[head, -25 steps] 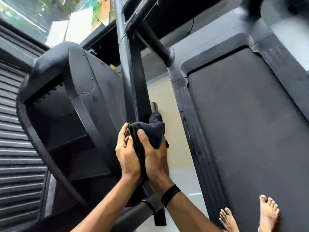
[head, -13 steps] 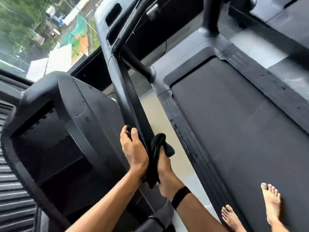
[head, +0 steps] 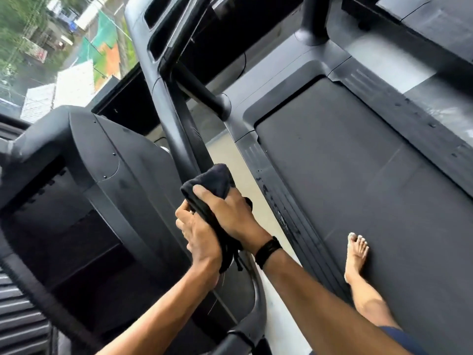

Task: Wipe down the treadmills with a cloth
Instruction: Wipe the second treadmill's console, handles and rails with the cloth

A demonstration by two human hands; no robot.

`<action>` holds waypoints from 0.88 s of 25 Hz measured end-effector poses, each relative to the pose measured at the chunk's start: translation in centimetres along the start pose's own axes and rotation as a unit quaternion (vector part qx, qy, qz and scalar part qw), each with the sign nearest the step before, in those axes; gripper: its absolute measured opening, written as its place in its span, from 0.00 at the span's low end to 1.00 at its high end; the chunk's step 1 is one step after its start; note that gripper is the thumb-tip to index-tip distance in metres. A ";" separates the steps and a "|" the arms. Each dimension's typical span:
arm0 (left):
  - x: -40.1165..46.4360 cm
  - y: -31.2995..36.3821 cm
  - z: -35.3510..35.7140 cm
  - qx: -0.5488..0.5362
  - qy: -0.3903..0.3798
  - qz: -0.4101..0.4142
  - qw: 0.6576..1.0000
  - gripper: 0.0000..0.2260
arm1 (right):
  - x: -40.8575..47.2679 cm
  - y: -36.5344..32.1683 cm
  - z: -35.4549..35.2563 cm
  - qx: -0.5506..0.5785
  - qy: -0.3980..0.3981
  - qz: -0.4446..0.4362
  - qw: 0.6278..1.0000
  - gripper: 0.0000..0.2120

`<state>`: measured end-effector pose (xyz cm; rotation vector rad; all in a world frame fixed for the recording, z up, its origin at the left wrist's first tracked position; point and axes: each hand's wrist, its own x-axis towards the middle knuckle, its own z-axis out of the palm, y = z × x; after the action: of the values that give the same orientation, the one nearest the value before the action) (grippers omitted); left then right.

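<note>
On the slanted post point(head: 190, 139) of the treadmill, both hands clamp a dark cloth point(head: 213, 180) round the bar: the right hand point(head: 230, 213) curls over it with the thumb on top, the left hand point(head: 198, 234) grips from the other side. The cloth looks soft, light and limp, best bunched in the palm. No readable writing shows anywhere

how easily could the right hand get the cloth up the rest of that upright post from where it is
Probably yes: the right hand already holds the cloth against the upright post, and nothing blocks the post above it.
</note>
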<state>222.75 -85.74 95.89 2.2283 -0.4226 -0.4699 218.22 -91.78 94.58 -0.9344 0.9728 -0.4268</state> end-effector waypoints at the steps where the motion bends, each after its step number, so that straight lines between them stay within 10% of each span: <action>1: 0.5 -0.1 -0.6 0.023 -0.015 -0.010 1.000 0.19 | 1.8 -0.5 -0.1 -0.005 -0.015 0.000 1.000 0.34; 12: 10.5 5.5 2.6 0.124 -0.027 0.164 0.978 0.29 | 0.7 1.6 -4.6 -0.058 -0.131 0.188 0.972 0.22; 22: 11.1 4.5 2.8 -0.074 -0.031 0.151 0.985 0.22 | 9.1 -3.5 -0.1 -0.069 -0.085 -0.005 0.994 0.40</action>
<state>230.52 -95.28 95.53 1.9678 -0.7233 -0.3956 223.20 -100.01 92.79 -1.0822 0.8500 -0.2864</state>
